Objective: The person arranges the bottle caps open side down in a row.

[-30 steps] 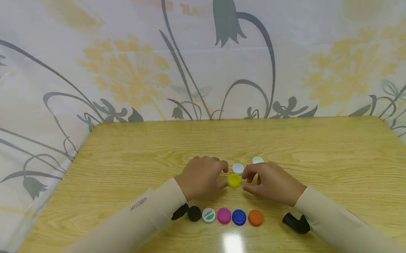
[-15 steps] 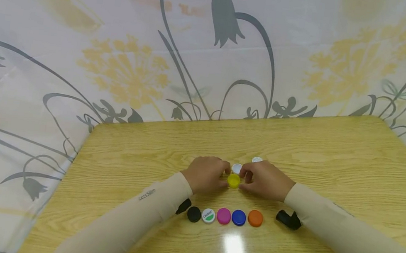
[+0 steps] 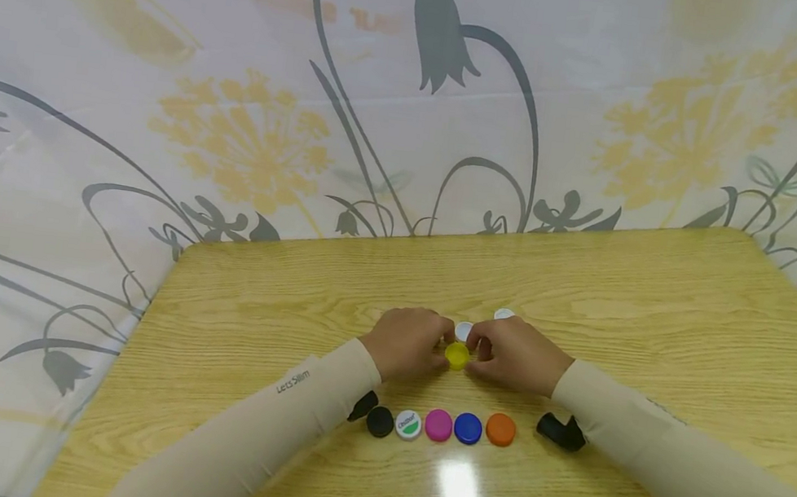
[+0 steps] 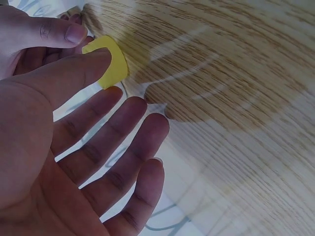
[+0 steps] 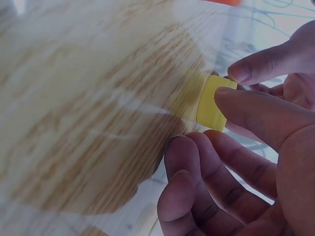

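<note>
A yellow bottle cap lies between my two hands, its hollow side facing up in the head view. My left hand holds it from the left, with the thumb across its side in the left wrist view. From the right, my right hand pinches the same cap, and its thumb lies against the yellow side in the right wrist view. Just behind it sits a white bottle cap, partly covered by the right hand. Another white cap is farther back.
A row of caps lies nearer me: a black cap, a white-and-green cap, a pink cap, a blue cap and an orange cap. A patterned curtain hangs behind the wooden table.
My right hand has moved left to the yellow cap and now grips it. The left hand has shifted slightly right onto it. The row of caps stays where it was.
</note>
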